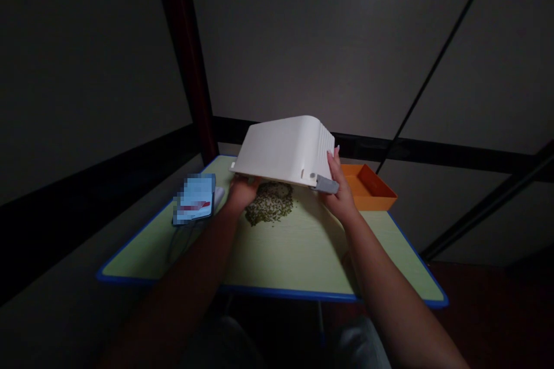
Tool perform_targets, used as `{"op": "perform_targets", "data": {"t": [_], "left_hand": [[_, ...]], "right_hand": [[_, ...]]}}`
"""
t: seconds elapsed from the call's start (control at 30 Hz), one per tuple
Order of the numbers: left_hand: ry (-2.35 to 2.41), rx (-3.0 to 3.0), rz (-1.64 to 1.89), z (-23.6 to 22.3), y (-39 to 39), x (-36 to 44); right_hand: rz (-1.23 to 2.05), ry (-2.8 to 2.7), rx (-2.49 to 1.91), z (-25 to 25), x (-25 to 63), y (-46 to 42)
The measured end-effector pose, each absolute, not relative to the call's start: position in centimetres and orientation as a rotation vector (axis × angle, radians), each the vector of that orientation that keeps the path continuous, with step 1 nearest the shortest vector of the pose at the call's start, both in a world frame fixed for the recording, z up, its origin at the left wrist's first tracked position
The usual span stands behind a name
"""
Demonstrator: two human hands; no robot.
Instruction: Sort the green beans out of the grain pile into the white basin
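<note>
Above the table, a white plastic container (277,147) is tipped over, its outer bottom and ribbed side facing up and a grey piece at its right corner. My right hand (340,190) grips that ribbed right side, thumb and fingers around it. At the lower left edge my left hand (244,191) supports the container, its fingers mostly hidden beneath. Under the container lies a spread pile of small greenish-brown bits (269,203), like seeds or dried leaves; I cannot tell which. The inside of the container is hidden.
A pale green table (298,259) with a blue rim stands before me. At its back right sits an open orange box (367,190). On the left, a phone (194,199) with a lit, blurred screen leans at an angle. Walls rise behind and to the left.
</note>
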State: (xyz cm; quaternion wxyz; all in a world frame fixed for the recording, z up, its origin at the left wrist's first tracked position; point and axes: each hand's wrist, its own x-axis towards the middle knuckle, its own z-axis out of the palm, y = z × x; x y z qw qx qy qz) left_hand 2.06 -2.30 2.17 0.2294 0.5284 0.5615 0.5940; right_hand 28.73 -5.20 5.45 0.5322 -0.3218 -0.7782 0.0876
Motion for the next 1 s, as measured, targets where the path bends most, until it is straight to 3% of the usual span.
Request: {"op": "perform_targets", "data": {"t": [0.17,0.5,0.83,1.0], "left_hand": [[1.423,1.396,1.649,2.6,-2.6,2.6],[1.028,1.230,1.633,4.9,-4.8,5.2],[0.833,0.882,1.602,6.0,-5.4,5.2],[0.750,0.832,1.614,5.8,-5.2,5.0]], "right_hand": [[0.315,-1.721,-0.762,6.0,28.5,-5.3],[0.770,-0.931,-0.795,5.4,29.7,-3.3],[0.909,-1.259,-0.702,5.9,29.2,-4.4],[0.786,-1.262,-0.794,7.7,30.7,-5.9]]}}
